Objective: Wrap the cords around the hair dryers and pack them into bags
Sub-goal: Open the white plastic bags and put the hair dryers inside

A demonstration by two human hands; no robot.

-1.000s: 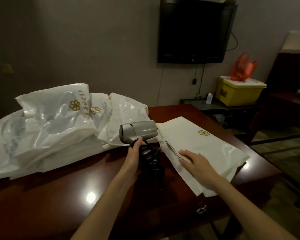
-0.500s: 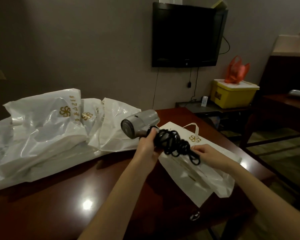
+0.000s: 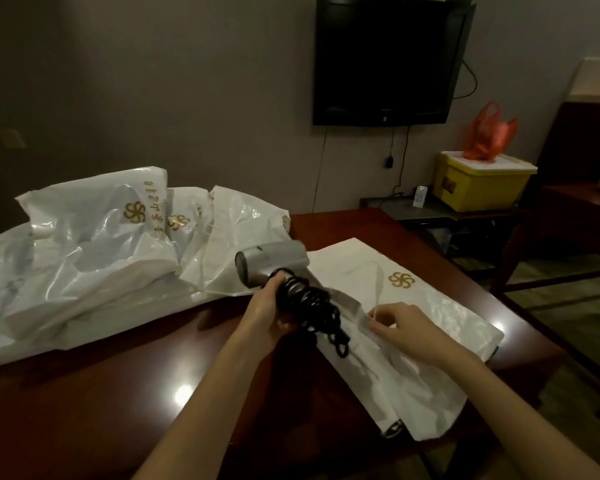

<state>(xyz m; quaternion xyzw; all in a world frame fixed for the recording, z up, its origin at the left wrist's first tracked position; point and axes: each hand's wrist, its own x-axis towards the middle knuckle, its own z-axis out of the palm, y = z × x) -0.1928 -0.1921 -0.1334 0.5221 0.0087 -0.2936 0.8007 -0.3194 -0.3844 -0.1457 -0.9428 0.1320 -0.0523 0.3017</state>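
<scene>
1. 2 bare hands work over a dark red-brown table whose polished top shows bright glints of lamp light.
2. At 9 o'clock of the view a heap of crumpled white bags with gold pinwheel logos lies on the table, well apart from both hands on its far left part.
3. Just right of the heap, the left hand grips the handle of a grey hair dryer, fingers curled round it; the barrel sits at 12 o'clock from the hand, its rear grille facing the camera.
4. Coiled round that handle is the black cord, with a loose loop hanging toward 5 o'clock, over the bag below.
5. At 3 o'clock from the dryer a flat white bag with 1 gold logo lies on the table, its mouth toward the dryer.
6. On that bag the right hand pinches the plastic at the mouth, beside the thin white handle strap.
7. Toward 1 o'clock a black TV hangs on the wall.
8. At 2 o'clock a yellow bin sits on a low stand, with an orange plastic bag on its lid.
</scene>
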